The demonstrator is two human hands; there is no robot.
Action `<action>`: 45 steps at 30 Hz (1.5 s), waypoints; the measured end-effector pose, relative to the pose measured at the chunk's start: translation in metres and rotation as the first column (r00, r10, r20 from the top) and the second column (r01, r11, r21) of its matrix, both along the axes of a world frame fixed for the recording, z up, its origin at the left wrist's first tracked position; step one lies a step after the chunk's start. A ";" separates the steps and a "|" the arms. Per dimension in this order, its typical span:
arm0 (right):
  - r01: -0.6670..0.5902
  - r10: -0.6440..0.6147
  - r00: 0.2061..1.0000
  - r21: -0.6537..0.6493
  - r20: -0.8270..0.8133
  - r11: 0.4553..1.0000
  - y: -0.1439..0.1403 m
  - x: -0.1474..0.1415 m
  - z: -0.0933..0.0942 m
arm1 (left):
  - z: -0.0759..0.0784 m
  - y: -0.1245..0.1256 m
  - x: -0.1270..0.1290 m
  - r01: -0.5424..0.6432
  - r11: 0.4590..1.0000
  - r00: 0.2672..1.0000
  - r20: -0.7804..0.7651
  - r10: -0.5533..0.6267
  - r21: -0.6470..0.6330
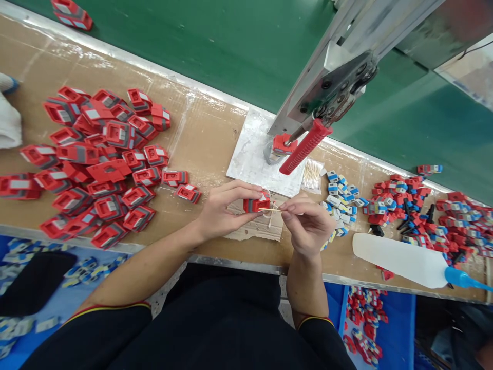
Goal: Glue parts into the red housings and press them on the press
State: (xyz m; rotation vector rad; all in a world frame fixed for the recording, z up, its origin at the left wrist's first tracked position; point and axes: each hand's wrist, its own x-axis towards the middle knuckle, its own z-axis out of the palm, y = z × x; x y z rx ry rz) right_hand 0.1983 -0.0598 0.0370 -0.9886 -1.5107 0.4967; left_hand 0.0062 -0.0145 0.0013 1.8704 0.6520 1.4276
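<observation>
Brown tabletop (200, 139), near front edge: left hand (221, 210) grip clamped on red part (256, 203); right hand (306, 223) grip pinching thin stick (271, 209), tip touching part.

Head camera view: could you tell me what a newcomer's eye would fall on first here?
Probably the big heap of red plastic housings on the workbench at the left. At centre, the left hand grips one red housing while the right hand pinches a thin stick against it. Behind them stands a press with a red handle.
</observation>
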 end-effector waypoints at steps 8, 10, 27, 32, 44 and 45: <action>-0.054 0.054 0.999 -0.023 -0.008 0.998 -0.001 0.000 -0.001 | 0.001 0.000 0.000 -0.002 1.000 1.000 0.011 0.003 -0.009; -0.045 0.045 0.999 -0.022 0.003 0.999 -0.001 0.001 0.000 | 0.001 0.000 0.000 -0.005 1.000 1.000 0.000 0.005 -0.010; 0.023 -0.028 0.986 0.030 0.165 0.999 0.000 0.014 0.003 | 0.001 0.000 -0.001 -0.034 0.999 0.999 -0.010 0.034 0.001; 0.027 -0.035 0.982 0.051 0.184 0.998 0.000 0.013 0.003 | 0.001 0.000 -0.001 -0.035 0.999 0.999 -0.013 0.035 -0.011; -0.163 0.288 0.810 -0.276 0.510 0.947 -0.011 0.040 -0.003 | 0.000 -0.001 -0.008 -0.034 0.978 0.999 0.014 0.038 -0.206; -0.181 0.323 0.802 -0.312 0.502 0.933 -0.012 0.043 -0.004 | 0.000 -0.001 -0.009 -0.040 0.966 0.998 0.036 0.051 -0.256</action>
